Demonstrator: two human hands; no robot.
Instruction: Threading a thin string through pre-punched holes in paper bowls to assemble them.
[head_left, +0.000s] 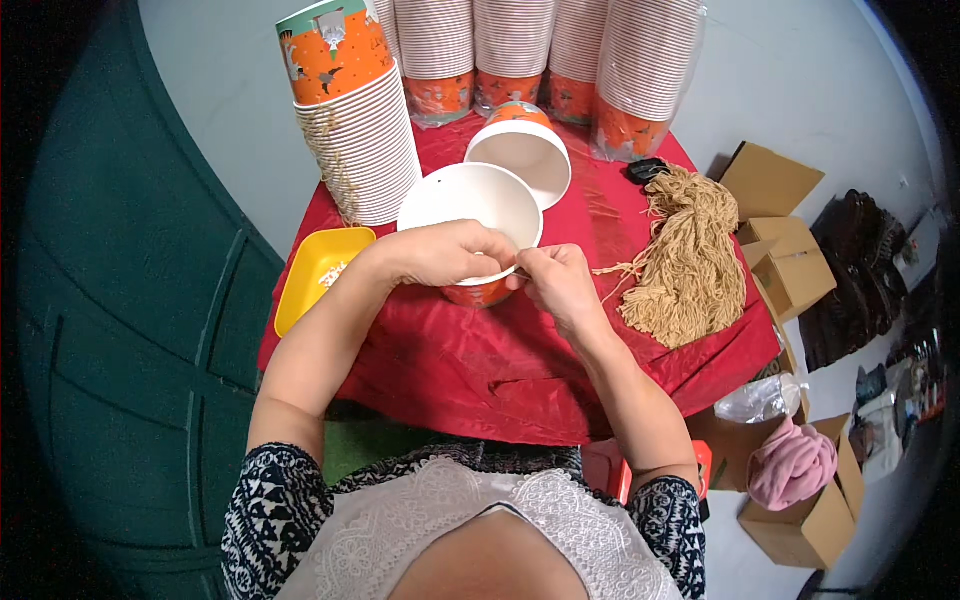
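I counted one paper bucket (465,195) between the hands, a second bucket (522,155) lying tipped just behind it, one tall nested stack (362,150) to its left, and at least four wrapped stacks (650,75) farther behind it. One yellow tray (304,268) sat left of it; one tan hank of cord (690,265) lay right of it. The paper bucket, open side up, was white inside, orange outside. At its near rim the left hand (452,252) had bent fingers and the right hand (558,282) a narrow pinch; I couldn't tell what either gripped.
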